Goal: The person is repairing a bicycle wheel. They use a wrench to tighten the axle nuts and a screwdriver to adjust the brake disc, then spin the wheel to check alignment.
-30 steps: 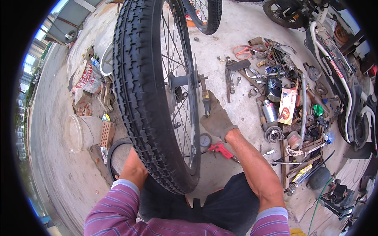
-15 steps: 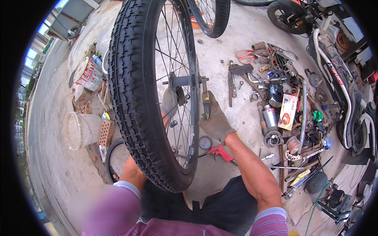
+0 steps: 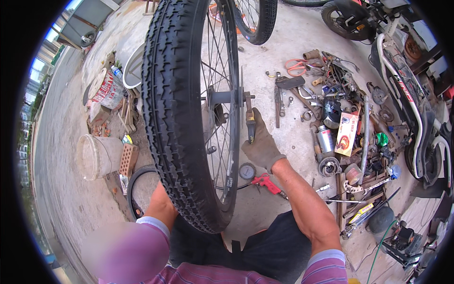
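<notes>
A bicycle wheel with a knobbly black tyre stands upright before me. Its dark hub shows between the spokes. My right hand, in a greyish-brown glove, is closed round the dark handle of a wrench. The wrench's metal head meets the axle end on the wheel's right side. The tyre covers most of my left hand; only a bit of glove shows through the spokes near the hub, its fingers hidden. Below my right hand, a red inflator gun with a round gauge lies on the ground.
Tools and parts lie heaped at the right, with a silver can and a small box. Beyond them stands a motorbike frame. A whitish bucket and a perforated brick are at the left. Another wheel is ahead.
The wheel has shifted slightly to the right, and its side is seen more narrowly. My right hand and the wrench have moved a little right with it. Less of my left hand shows.
</notes>
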The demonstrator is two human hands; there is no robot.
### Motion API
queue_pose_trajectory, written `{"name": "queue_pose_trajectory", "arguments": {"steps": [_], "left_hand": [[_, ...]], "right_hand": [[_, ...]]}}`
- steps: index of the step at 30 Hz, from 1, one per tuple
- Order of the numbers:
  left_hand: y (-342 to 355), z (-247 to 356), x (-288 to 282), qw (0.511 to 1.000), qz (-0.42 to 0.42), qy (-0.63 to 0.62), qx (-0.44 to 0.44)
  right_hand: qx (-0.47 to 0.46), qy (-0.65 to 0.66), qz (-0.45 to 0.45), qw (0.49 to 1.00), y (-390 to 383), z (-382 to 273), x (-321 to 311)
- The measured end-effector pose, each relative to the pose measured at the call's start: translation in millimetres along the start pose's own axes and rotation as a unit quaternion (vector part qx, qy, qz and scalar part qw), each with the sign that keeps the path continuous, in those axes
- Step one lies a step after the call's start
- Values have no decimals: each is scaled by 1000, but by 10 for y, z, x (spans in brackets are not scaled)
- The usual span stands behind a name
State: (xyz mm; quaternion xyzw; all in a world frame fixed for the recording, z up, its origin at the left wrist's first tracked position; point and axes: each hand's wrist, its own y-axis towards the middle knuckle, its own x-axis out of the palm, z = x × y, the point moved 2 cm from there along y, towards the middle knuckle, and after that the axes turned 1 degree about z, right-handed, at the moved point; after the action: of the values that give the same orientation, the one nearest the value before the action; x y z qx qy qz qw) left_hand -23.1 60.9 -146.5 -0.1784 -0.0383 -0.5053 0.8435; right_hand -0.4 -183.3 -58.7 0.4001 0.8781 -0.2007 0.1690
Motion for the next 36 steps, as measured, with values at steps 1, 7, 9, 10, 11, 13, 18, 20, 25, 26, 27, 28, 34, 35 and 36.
{"name": "queue_pose_trajectory", "arguments": {"steps": [1, 7, 9, 10, 11, 13, 18, 20, 25, 26, 27, 28, 34, 35, 36], "left_hand": [[8, -3, 5, 1000, 0, 1, -1], [-11, 48, 80, 1000, -7, -13, -20], [-43, 99, 107, 999, -11, -30, -35], [-59, 126, 124, 999, -19, -29, -37], [-77, 154, 139, 998, -28, -27, -39], [-106, 199, 146, 998, -26, -24, -49], [-85, 129, 159, 999, 4, -10, -32], [-2, 78, 110, 998, 50, 15, -25], [166, 14, -28, 999, 3, -29, -37], [175, -3, -30, 998, -29, -41, -25], [185, -15, -46, 998, -31, -54, -24], [187, -30, -55, 998, -18, -61, -23], [152, -46, 56, 996, 4, -84, -30], [121, -32, 74, 996, 6, -87, -28], [109, -19, 102, 996, 9, -89, -29]], "right_hand": [[-13, 0, 9, 1000, -10, -7, 6], [-13, -3, 15, 1000, -54, -20, 32], [-15, -2, 15, 1000, -65, -23, 41], [-22, -10, 23, 999, -66, -27, 46], [-29, -16, 31, 999, -69, -30, 43], [-30, -13, 32, 999, -55, -33, 50], [-5, 22, 22, 999, -29, -14, 87], [-6, -37, 32, 999, -21, -12, 125], [27, -41, 36, 998, -69, 65, 76], [42, -51, 42, 997, -86, 93, 45], [57, -60, 45, 996, -106, 118, 21], [61, -69, 50, 994, -118, 133, 0], [35, -24, -12, 999, -177, 113, 67], [19, -11, 8, 1000, -169, 83, 71], [3, 3, 26, 1000, -158, 46, 78]]}}
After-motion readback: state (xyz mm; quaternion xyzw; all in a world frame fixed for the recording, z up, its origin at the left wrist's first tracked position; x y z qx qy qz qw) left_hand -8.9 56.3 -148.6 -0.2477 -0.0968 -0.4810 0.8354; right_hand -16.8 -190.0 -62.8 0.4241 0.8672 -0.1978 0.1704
